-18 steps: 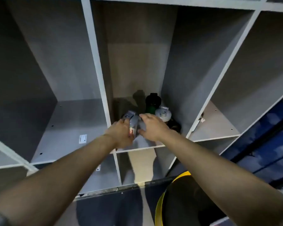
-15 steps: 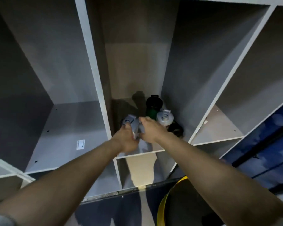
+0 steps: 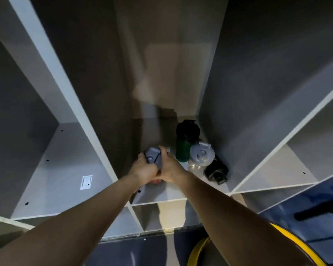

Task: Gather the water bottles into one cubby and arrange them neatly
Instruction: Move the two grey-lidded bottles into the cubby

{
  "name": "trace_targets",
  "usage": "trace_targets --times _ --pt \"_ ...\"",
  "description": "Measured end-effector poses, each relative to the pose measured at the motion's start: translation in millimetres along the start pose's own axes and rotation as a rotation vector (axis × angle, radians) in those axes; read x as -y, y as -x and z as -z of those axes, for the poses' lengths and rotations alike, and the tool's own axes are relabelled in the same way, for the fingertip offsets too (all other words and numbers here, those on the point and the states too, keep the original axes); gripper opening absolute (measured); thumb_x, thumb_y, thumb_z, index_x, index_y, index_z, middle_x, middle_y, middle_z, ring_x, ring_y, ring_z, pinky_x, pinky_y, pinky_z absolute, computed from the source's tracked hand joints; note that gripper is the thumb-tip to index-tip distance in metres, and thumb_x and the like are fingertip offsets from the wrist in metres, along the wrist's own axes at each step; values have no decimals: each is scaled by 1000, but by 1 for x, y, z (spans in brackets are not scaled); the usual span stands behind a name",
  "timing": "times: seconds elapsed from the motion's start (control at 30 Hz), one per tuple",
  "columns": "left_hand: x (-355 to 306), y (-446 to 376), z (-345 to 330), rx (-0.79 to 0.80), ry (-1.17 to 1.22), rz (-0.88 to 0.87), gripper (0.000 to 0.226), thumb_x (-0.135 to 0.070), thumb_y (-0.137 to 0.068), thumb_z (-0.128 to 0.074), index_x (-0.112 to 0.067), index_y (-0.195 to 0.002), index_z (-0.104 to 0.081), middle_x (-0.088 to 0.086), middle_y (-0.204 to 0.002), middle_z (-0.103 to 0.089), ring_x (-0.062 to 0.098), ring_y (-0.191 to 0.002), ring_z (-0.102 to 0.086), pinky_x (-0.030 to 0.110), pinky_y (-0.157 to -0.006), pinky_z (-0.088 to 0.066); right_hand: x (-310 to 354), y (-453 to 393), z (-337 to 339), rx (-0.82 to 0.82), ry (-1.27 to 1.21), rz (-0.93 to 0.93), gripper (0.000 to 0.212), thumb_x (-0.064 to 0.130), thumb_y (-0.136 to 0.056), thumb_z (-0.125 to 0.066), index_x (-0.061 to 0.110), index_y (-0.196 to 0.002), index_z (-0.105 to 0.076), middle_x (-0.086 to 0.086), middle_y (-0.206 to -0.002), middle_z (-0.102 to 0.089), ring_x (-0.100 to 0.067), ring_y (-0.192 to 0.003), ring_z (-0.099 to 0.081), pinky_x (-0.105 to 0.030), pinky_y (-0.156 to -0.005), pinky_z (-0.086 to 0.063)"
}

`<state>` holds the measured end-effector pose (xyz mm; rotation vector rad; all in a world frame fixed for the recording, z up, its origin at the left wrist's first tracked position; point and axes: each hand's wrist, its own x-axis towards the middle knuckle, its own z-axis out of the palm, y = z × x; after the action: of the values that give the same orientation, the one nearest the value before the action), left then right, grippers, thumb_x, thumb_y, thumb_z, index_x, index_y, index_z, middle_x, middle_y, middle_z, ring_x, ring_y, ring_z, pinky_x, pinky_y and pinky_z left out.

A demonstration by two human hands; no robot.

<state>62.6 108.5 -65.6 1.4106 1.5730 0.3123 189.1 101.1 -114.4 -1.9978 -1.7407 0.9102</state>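
Both hands reach into the middle cubby [image 3: 179, 196] of a grey shelf unit. My left hand [image 3: 142, 170] and my right hand [image 3: 169, 168] clasp a bottle with a grey flip lid [image 3: 153, 156] from either side; its body is hidden by the hands. To its right stand a green bottle with a black cap [image 3: 185, 143], a clear bottle with a grey lid [image 3: 201, 155] and a black bottle [image 3: 216, 170] against the cubby's right wall.
The left cubby [image 3: 52, 179] holds only a white sticker [image 3: 86, 182]. Another cubby [image 3: 281, 169] opens to the right. Lower cubbies sit beneath. A yellow-rimmed dark object [image 3: 229, 246] is at the bottom right by my right arm.
The view has closed in on the shelf. Both hands have pushed the grey-lidded bottle a little deeper into the middle cubby, still clasping it.
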Motion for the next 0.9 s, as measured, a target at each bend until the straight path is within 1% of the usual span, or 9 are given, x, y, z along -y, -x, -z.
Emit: trace_targets --times 0.1,0.23,0.33,0.43,0.53,0.63,0.77,0.83,0.9 --pt "-4 4 3 16 50 -20 63 -13 -67 -60 -19 -127 -45 13 -119 -62 32 -106 -62 47 -93 -54 1 0 7 -22 -10 13 116 39 -54 -92 26 -145 -21 -8 -136 -54 -31 -119 -58 -42 -100 -49" --pt "-25 21 13 17 -13 -120 65 -25 -60 -64 -23 -122 -46 11 -121 -57 30 -106 -61 47 -95 -52 14 12 49 -77 58 43 89 42 -60 -86 20 -130 -35 -8 -128 -53 -31 -111 -61 -38 -87 -52" --pt "-48 45 24 -9 -99 -251 63 -28 -67 -67 -23 -124 -42 10 -126 -51 29 -113 -56 42 -101 -47 34 33 90 -110 127 76 99 50 -61 -83 21 -139 -29 -8 -135 -52 -32 -118 -59 -41 -92 -51" --pt "-58 76 38 9 -118 -388 73 -31 -70 -69 -26 -135 -36 4 -127 -49 22 -117 -53 39 -105 -45 57 69 125 -145 198 131 112 60 -56 -83 29 -146 -23 -2 -143 -49 -27 -123 -56 -39 -95 -49" --pt "-58 113 62 75 -157 -529 79 -46 -68 -71 -33 -137 -35 -2 -127 -52 16 -112 -58 36 -101 -49 79 109 147 -147 184 183 105 63 -49 -86 38 -136 -32 7 -133 -53 -17 -117 -57 -36 -93 -50" --pt "-50 152 95 142 -263 -660 67 -40 -80 -70 -26 -136 -37 -6 -118 -56 11 -103 -60 28 -91 -50 107 146 149 -122 216 198 96 68 -44 -83 42 -125 -38 16 -118 -56 -11 -104 -60 -38 -89 -53" --pt "-27 188 153 172 -395 -802 47 -28 -85 -63 -26 -127 -42 -7 -99 -66 7 -87 -64 31 -83 -54 153 188 128 -142 234 227 91 65 -45 -82 44 -122 -39 19 -111 -59 -7 -97 -60 -37 -86 -53" --pt "-9 198 184 182 -411 -842 38 -23 -86 -60 -29 -121 -46 -7 -91 -68 8 -81 -66 32 -76 -56 179 206 109 -151 234 244 90 65 -46 -83 45 -122 -39 19 -110 -59 -6 -97 -61 -36 -85 -53" --pt "12 203 216 187 -370 -866 32 -17 -85 -59 -31 -112 -50 -3 -84 -69 17 -78 -68 39 -73 -57 207 219 86 -154 218 245 88 65 -47 -83 46 -121 -39 19 -109 -60 -5 -97 -61 -35 -84 -54"
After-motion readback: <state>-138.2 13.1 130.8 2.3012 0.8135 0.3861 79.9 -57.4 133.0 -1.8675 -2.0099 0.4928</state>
